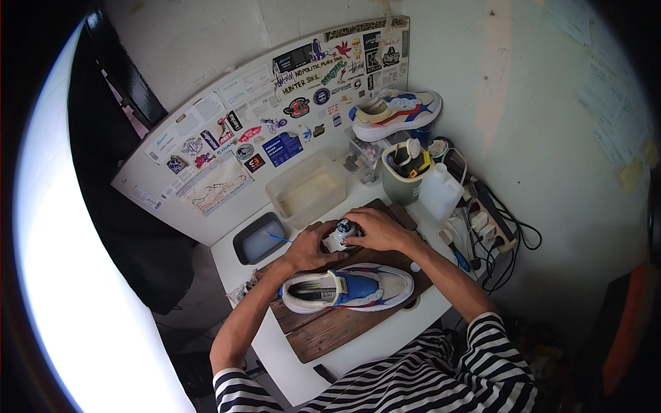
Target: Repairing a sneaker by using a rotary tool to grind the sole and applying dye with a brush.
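Note:
Both my hands are closed on a small bottle (340,238) with a dark, paint-smeared top and a pale label. My left hand (307,248) wraps the bottle's left side low down. From the right, my right hand (375,229) curls its fingers around the bottle near its top. Just nearer to me lies a sneaker (358,288) in cream, blue and red, its toe pointing right, on a dark wooden board (323,339). A thin blue stick (278,237) shows beside my left hand; whether that hand holds it I cannot tell.
A dark tray of cloudy liquid (241,249) and a clear plastic tub (280,201) stand behind my left hand. Back right are a bucket of tools (397,187), a white jug (441,194), the other sneaker (396,115) and a power strip with cables (506,237). A stickered panel (227,110) rises behind.

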Demonstrator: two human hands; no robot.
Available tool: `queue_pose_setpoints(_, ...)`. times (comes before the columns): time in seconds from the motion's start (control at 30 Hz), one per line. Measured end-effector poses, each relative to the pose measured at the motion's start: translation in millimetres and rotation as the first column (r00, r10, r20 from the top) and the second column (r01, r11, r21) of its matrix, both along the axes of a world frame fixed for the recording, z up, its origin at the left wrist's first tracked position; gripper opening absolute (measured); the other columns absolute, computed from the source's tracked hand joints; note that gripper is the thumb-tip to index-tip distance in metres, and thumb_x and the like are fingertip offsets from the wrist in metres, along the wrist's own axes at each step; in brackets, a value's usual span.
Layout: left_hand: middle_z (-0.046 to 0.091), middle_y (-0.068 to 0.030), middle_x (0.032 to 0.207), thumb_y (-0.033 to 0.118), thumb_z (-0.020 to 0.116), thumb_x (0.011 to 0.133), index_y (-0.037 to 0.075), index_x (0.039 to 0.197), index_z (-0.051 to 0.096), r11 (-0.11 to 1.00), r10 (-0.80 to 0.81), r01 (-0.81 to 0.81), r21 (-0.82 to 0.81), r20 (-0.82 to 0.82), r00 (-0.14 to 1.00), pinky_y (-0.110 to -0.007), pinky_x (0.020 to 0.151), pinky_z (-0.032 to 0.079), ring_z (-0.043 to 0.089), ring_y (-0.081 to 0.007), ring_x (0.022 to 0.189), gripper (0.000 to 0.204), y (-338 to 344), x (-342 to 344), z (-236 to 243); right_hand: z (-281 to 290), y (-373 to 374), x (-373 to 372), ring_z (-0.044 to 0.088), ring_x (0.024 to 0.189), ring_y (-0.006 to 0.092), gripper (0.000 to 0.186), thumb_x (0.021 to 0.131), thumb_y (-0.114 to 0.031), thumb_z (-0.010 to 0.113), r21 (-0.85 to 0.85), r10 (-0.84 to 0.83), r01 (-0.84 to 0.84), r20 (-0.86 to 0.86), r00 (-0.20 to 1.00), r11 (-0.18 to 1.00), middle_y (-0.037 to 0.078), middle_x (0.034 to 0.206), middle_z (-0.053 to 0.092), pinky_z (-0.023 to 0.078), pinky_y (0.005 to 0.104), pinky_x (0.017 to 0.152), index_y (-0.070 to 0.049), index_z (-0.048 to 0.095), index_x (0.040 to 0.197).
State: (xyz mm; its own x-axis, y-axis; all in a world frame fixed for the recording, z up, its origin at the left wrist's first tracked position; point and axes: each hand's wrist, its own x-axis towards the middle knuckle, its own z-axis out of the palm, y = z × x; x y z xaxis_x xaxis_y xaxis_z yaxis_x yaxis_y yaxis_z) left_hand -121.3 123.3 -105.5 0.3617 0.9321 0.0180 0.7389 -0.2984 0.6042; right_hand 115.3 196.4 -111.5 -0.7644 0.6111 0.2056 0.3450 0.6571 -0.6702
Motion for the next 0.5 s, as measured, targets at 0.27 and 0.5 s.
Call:
queue_pose_setpoints(0.27, 0.070, -0.0187, 0.118, 0.039, 0.088, 0.083, 0.002, 0.130, 0.069, 0.996, -0.029, 0.025, 0.086, 0.036, 0.999, -0.046, 0.100, 0.055, 0.063, -0.0372, 0.114, 0.062, 7.8, 2.2, 5.9, 20.4, -6.2, 7.8, 0.070, 0.107, 0.0395, 0.049, 0.087, -0.023, 0.085, 0.029, -0.022, 0.022, -0.023, 0.999, 0.999, 0.018, 0.121, 0.071, 0.055, 0.0477, 0.094, -0.005, 0.065, 0.128)
queue_pose_setpoints(0.5, 0.070, -0.0168, 0.105, 0.015, 0.086, 0.080, 0.000, 0.115, 0.075, 0.993, -0.044, 0.037, 0.116, 0.063, 0.997, -0.046, 0.086, 0.054, 0.065, -0.0336, 0.098, 0.040, 19.8, 0.4, -9.3, 59.3, -14.5, -20.4, 0.074, 0.098, 0.0389, 0.040, 0.092, -0.031, 0.079, 0.229, -0.112, 0.041, 0.304, 0.946, 0.973, 0.020, 0.114, 0.073, 0.060, 0.0474, 0.081, 0.003, 0.070, 0.112)
